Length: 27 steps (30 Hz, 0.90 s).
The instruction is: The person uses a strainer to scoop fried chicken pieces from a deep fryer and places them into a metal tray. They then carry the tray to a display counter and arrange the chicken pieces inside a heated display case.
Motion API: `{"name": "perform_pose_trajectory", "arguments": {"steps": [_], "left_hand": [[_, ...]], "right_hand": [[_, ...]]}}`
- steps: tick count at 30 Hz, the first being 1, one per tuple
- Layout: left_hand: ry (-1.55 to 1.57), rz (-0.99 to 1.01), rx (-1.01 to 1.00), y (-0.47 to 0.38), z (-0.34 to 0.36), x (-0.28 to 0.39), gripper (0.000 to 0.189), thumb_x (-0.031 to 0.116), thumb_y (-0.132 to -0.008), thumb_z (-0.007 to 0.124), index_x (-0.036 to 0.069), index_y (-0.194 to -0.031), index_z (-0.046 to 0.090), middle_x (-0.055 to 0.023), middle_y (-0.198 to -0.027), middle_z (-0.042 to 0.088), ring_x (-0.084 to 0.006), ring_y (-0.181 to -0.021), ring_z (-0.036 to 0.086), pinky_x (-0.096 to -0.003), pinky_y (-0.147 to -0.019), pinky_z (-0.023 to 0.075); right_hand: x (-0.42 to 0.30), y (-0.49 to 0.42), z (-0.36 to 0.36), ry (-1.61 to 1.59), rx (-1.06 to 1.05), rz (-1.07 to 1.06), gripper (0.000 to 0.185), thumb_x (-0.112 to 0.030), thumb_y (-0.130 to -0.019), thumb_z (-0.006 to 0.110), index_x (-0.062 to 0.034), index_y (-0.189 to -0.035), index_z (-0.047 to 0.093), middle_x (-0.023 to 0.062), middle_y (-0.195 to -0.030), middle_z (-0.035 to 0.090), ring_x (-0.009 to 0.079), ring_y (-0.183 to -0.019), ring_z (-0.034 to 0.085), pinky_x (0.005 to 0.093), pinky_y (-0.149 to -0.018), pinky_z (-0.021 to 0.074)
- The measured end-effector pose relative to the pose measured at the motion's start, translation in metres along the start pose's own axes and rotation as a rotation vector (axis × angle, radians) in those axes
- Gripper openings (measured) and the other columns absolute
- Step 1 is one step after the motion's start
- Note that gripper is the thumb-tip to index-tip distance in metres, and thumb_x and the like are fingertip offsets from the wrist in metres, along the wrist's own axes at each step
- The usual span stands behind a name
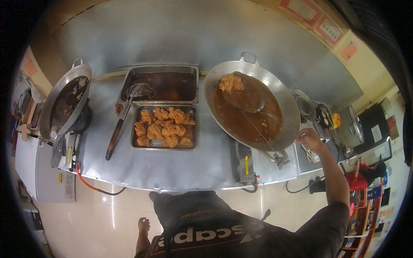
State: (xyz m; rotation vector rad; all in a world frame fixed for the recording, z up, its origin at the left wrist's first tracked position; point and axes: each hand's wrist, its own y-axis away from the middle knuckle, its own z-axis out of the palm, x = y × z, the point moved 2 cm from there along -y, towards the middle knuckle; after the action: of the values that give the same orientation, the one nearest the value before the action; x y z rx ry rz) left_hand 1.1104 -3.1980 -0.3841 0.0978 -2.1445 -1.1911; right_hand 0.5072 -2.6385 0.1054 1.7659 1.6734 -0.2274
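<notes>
My right hand (308,140) grips the handle of a wire skimmer (269,116) at the right rim of a large metal wok (292,96). The skimmer's head lies in the brown frying oil (226,119). A clump of battered fried chicken (231,82) floats at the oil's far left side. A thin probe thermometer (258,130) slants from the oil over the wok's near rim. My left hand (144,224) hangs low at my side, away from the counter, with curled fingers; whether it holds anything is unclear.
Fried chicken pieces (166,127) fill a steel tray (164,148). Behind it is a deep pan of dark liquid (167,84), with a whisk (124,111) leaning on its corner. Another wok of oil (69,100) stands left. Gas hoses (93,186) hang below the counter edge. A person (358,179) is at right.
</notes>
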Motion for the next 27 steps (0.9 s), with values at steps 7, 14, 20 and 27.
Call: {"name": "perform_pose_trajectory", "arguments": {"steps": [7, 14, 20, 27], "left_hand": [[-0.131, 0.167, 0.103, 0.001, 0.006, 0.044, 0.029, 0.011, -0.083, 0.061, 0.003, -0.110, 0.058, -0.0107, -0.073, 0.063, -0.0166, -0.055, 0.058, -0.0304, -0.047, 0.0458], [-0.193, 0.159, 0.123, 0.000, 0.005, 0.034, 0.031, 0.014, -0.081, 0.061, 0.002, -0.110, 0.059, -0.0121, -0.076, 0.065, -0.0190, -0.064, 0.062, -0.0326, -0.056, 0.0491], [-0.133, 0.050, 0.038, -0.005, 0.000, 0.015, 0.033, 0.014, -0.082, 0.060, 0.002, -0.112, 0.057, -0.0115, -0.076, 0.065, -0.0171, -0.061, 0.060, -0.0301, -0.051, 0.0479], [-0.147, 0.109, 0.066, 0.000, -0.004, 0.040, 0.032, 0.013, -0.081, 0.061, 0.003, -0.112, 0.057, -0.0117, -0.076, 0.064, -0.0176, -0.060, 0.059, -0.0312, -0.051, 0.0478]], "right_hand": [[0.012, -0.014, -0.010, 0.065, 0.189, -0.153, 0.008, -0.006, -0.071, 0.068, -0.0011, -0.073, 0.062, 0.0077, -0.071, 0.063, 0.0179, -0.061, 0.055, 0.0287, -0.062, 0.0431], [0.044, -0.012, -0.021, 0.027, 0.321, -0.177, 0.012, -0.009, -0.070, 0.071, -0.0008, -0.073, 0.062, 0.0043, -0.063, 0.059, 0.0119, -0.058, 0.051, 0.0315, -0.053, 0.0388], [0.069, -0.004, -0.023, 0.004, 0.431, -0.221, 0.009, -0.005, -0.069, 0.069, -0.0001, -0.074, 0.062, 0.0042, -0.064, 0.059, 0.0126, -0.056, 0.052, 0.0293, -0.052, 0.0397], [0.062, 0.029, -0.022, -0.088, 0.357, -0.030, 0.006, -0.004, -0.073, 0.065, 0.0012, -0.076, 0.062, 0.0057, -0.067, 0.061, 0.0100, -0.059, 0.053, 0.0248, -0.052, 0.0394]]}}
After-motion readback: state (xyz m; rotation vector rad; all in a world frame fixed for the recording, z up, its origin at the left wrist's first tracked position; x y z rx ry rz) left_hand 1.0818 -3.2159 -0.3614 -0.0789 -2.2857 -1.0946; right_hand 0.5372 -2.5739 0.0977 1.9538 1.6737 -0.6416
